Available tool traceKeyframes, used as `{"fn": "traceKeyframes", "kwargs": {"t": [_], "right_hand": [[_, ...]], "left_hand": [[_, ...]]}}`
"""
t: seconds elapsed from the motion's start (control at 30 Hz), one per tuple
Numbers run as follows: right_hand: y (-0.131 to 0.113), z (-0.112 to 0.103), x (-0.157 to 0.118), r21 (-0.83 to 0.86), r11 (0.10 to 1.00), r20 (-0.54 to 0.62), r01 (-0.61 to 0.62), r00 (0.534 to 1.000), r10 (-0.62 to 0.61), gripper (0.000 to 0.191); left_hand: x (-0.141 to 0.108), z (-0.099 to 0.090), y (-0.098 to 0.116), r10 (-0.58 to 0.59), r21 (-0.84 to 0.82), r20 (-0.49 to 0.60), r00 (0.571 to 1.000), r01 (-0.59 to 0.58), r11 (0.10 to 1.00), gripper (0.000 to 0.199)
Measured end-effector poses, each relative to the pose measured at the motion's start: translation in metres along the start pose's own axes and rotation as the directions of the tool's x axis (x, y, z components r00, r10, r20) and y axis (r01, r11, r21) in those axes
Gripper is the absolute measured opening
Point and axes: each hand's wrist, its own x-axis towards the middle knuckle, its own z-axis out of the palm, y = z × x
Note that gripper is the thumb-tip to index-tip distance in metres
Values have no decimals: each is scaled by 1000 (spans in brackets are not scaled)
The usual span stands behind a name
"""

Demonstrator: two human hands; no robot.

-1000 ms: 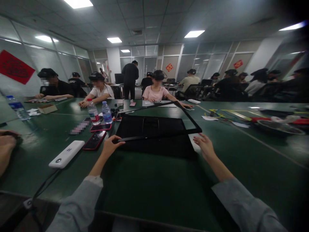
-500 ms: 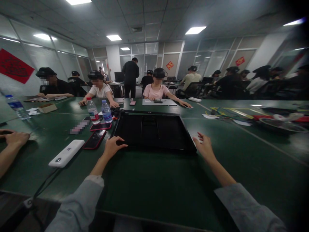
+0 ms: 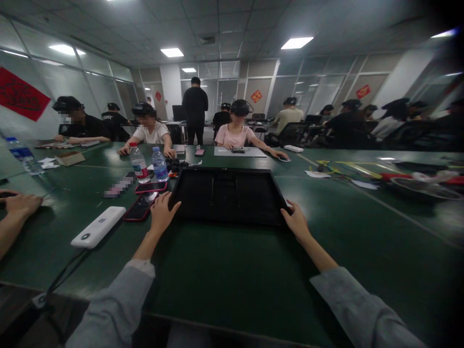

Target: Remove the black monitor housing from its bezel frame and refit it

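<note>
A shallow black rectangular tray-like panel (image 3: 224, 212) lies flat on the green table in front of me, with a raised rim and two thin bars inside; its exact kind is unclear. My left hand (image 3: 162, 212) is at its near left corner, thumb over the rim and fingers along the outer side. At the near right corner, my right hand (image 3: 296, 220) grips the opposite rim, its fingers partly hidden. Just left of my left hand lie a phone in a red case (image 3: 140, 207) and a second red-edged phone (image 3: 151, 187).
A white power bank (image 3: 98, 227) with a cable lies at the left. Two bottles, one red-capped (image 3: 139, 164) and one blue-capped (image 3: 160, 165), stand behind the phones. Another person's hand (image 3: 22, 207) rests at the far left. A round pan-like dish (image 3: 422, 189) sits at the right.
Both hands have moved onto the panel's sides, my right hand shifting left and my left slightly away from me. The panel has turned a little and now lies straighter.
</note>
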Motion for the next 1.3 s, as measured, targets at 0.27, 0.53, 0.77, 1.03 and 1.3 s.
{"fn": "traceKeyframes", "kwargs": {"t": [0.27,0.53,0.77,1.03,1.3], "right_hand": [[-9,0,-5,-78,982,2,169,985,-170,58],[-19,-8,-15,-167,977,-30,135,989,-142,61],[-9,-7,-12,-146,976,-10,159,987,-162,57],[-1,-6,-5,-133,977,13,165,986,-165,56],[-10,-7,-10,-162,975,10,152,988,-152,56]], "left_hand": [[7,7,-20,-44,82,144,989,32,996,40],[4,4,-16,-57,49,83,995,53,997,39],[5,1,-16,-99,14,126,987,98,995,37],[9,0,-21,-162,-12,197,967,167,986,36],[10,-2,-19,-148,63,191,970,138,988,32]]}}
